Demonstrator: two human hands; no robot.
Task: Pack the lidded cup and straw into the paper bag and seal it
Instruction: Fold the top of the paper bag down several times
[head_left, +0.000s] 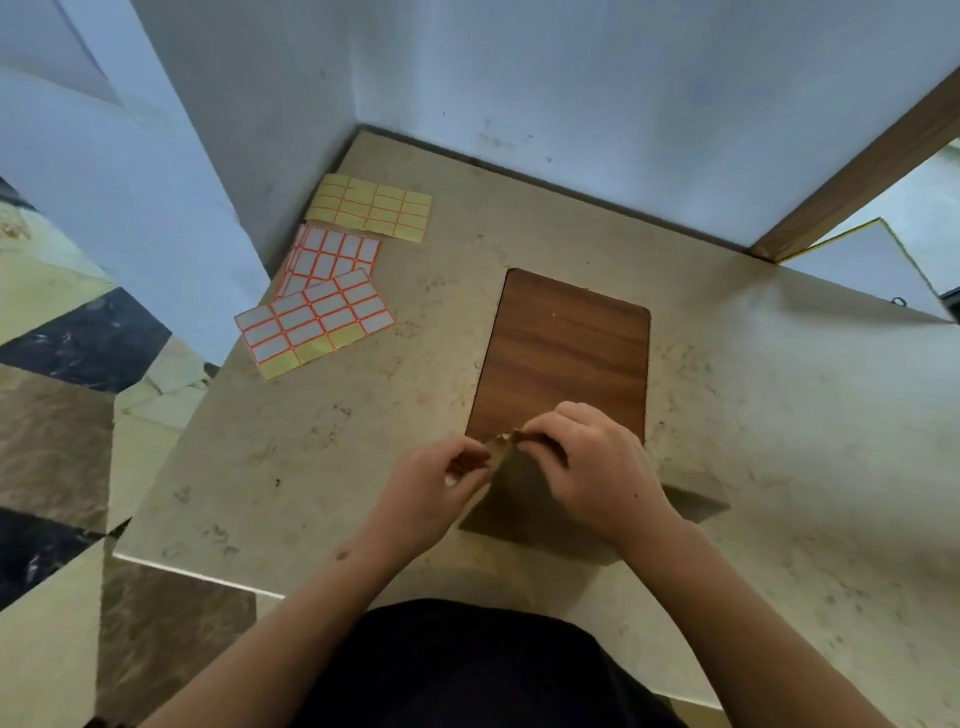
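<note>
A brown paper bag (524, 499) stands upright near the table's front edge, its top folded to a narrow ridge. My right hand (587, 462) grips that folded top from the right, fingers curled over it. My left hand (441, 478) pinches the top's left end, with a small white sticker between its fingertips, as far as I can tell. The cup and the straw are out of sight.
A wooden board (566, 353) lies flat just behind the bag. Three label sheets (317, 317) lie at the table's left back corner. The beige stone table (779, 415) meets a wall behind; its front-left edge drops to the floor.
</note>
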